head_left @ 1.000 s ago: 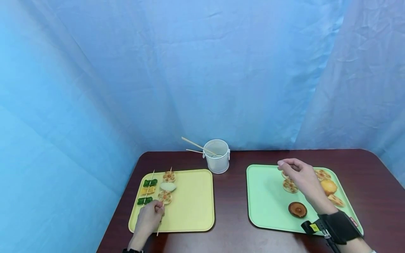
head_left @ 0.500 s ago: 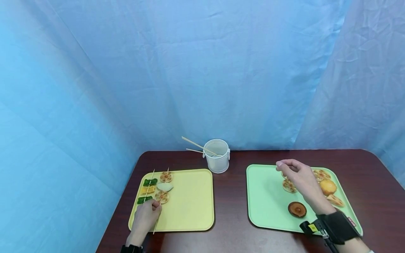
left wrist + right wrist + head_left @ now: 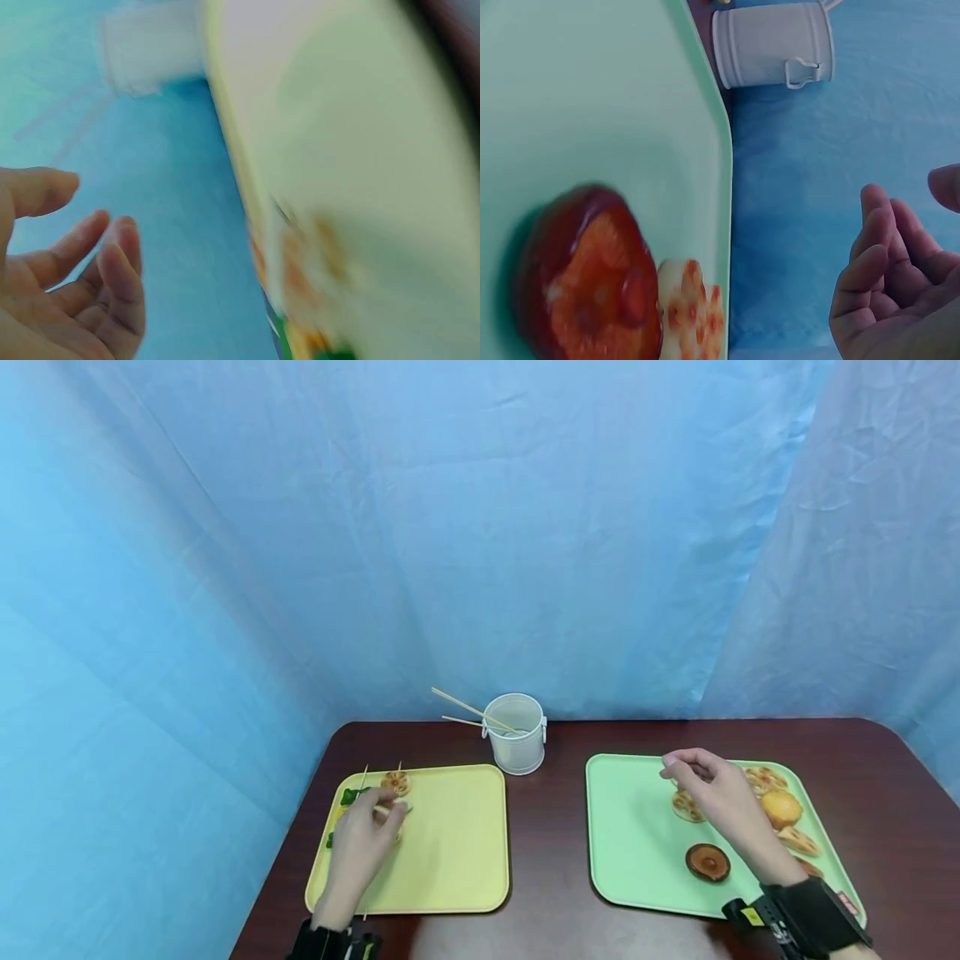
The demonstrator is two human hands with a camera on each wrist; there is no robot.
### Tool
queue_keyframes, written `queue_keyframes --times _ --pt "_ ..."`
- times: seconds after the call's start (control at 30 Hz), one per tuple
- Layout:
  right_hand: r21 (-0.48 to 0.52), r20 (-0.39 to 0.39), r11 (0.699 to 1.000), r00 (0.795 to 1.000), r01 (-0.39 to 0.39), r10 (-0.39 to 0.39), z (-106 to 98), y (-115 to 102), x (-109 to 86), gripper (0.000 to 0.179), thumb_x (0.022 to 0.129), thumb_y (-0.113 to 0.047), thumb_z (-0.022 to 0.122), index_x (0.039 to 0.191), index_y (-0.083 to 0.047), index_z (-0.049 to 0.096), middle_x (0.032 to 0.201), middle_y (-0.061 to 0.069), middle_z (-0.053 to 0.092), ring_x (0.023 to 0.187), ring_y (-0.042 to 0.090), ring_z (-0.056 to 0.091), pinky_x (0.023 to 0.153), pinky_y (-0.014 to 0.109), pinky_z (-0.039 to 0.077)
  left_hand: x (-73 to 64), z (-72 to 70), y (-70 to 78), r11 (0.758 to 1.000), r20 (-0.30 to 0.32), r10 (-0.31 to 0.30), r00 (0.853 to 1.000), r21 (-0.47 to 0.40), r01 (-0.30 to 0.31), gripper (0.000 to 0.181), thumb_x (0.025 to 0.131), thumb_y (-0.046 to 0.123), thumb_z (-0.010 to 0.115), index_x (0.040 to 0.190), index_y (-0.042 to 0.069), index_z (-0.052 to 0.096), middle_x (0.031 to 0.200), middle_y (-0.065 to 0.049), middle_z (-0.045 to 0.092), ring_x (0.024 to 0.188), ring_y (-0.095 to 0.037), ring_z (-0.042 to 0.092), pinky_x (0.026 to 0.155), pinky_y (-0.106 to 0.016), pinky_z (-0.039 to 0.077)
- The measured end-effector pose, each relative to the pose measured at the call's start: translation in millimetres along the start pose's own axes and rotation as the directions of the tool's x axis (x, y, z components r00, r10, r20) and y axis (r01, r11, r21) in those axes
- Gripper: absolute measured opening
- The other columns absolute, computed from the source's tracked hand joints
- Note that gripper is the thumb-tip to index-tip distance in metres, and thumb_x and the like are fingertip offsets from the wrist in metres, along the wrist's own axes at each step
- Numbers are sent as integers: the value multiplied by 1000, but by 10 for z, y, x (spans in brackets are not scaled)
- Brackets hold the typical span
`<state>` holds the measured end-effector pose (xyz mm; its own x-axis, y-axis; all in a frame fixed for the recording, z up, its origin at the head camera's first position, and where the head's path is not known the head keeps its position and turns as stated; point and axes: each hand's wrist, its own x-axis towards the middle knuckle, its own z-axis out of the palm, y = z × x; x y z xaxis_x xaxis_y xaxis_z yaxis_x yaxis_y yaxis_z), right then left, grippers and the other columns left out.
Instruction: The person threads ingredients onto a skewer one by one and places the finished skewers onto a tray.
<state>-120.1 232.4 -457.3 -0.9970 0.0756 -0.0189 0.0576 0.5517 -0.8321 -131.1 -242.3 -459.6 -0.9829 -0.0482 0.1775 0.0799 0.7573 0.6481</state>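
My left hand (image 3: 363, 847) is above the yellow tray (image 3: 457, 847), fingers relaxed and holding nothing. Beneath it lie two bamboo skewers with toy food, largely hidden. A lotus root slice (image 3: 396, 782) and a green pepper piece (image 3: 351, 796) show beyond the fingers. In the left wrist view the skewered food (image 3: 300, 262) is blurred. Over the green tray (image 3: 630, 835) hovers my right hand (image 3: 720, 797), loosely curled, with nothing in it. Near that hand are a lotus root slice (image 3: 686, 808) and a brown mushroom cap (image 3: 707, 862).
A white bucket (image 3: 516, 747) stands between the trays at the back, with thin sticks (image 3: 457, 700) leaning out of it. Several toy food pieces, one a yellow round (image 3: 782, 808), lie along the green tray's right side. A blue curtain (image 3: 525, 543) hangs behind the table.
My left hand first shifts the lotus root skewer slightly left, beside the pepper skewer, then lets go and rises forward over the food. The right hand stays nearly still.
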Motion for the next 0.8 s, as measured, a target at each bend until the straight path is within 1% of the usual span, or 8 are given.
queue_keyframes --times 0.07,0.13,0.27,0.4,0.5,0.57,0.7,0.8 --pt "-38 -12 999 1000 27 -28 -6 9 -15 52 106 -51 52 134 -9 62 117 12 73 104 27 68 75 32 54 102 67 161 992 -22 39 999 -116 -41 29 100 22 70 125 7 68 105 -6 71 86 -19 67 71 -35 53" --pt "-59 -17 997 998 53 -54 -10 15 -34 48 106 -48 53 132 -8 64 116 13 73 102 27 70 72 31 54 213 143 326 976 -39 57 998 -208 -63 37 100 25 70 132 8 63 107 -5 71 90 -20 68 75 -36 53" --pt "-66 -18 995 997 78 -79 12 9 -76 43 107 -44 55 129 -9 66 113 12 74 99 27 71 67 30 53 432 296 575 947 -67 53 996 -313 -71 49 100 33 70 141 9 55 105 -3 70 92 -20 67 78 -39 52" --pt "-63 -20 994 996 88 -89 39 10 -96 41 107 -42 54 127 -8 67 112 13 74 100 30 71 67 30 53 590 400 721 922 -118 42 992 -379 -84 53 99 33 71 143 8 53 101 -3 69 87 -17 66 78 -39 51" --pt "-60 -17 995 996 85 -87 34 20 -97 42 108 -41 54 128 -7 66 112 13 74 100 30 71 67 30 53 651 452 790 909 -159 46 986 -403 -107 50 99 30 71 140 8 54 98 -3 69 84 -17 65 76 -39 51" --pt "-56 -11 995 997 79 -79 27 21 -99 43 107 -42 54 129 -7 66 113 14 74 100 30 71 68 30 53 669 480 822 909 -182 48 982 -400 -119 41 100 27 70 135 9 59 97 -3 69 83 -18 65 75 -39 51" --pt "-51 -5 996 998 67 -68 18 23 -113 44 107 -44 54 130 -8 65 114 13 73 103 30 71 70 29 54 681 510 869 922 -226 60 972 -361 -141 18 101 21 68 116 10 70 97 -3 71 84 -19 66 73 -39 52" --pt "-54 -6 997 998 55 -55 15 29 -133 44 107 -45 53 130 -10 66 115 12 74 105 29 71 72 29 54 677 507 896 929 -252 81 964 -330 -165 13 102 18 67 109 9 73 97 -4 72 85 -19 67 73 -38 53"
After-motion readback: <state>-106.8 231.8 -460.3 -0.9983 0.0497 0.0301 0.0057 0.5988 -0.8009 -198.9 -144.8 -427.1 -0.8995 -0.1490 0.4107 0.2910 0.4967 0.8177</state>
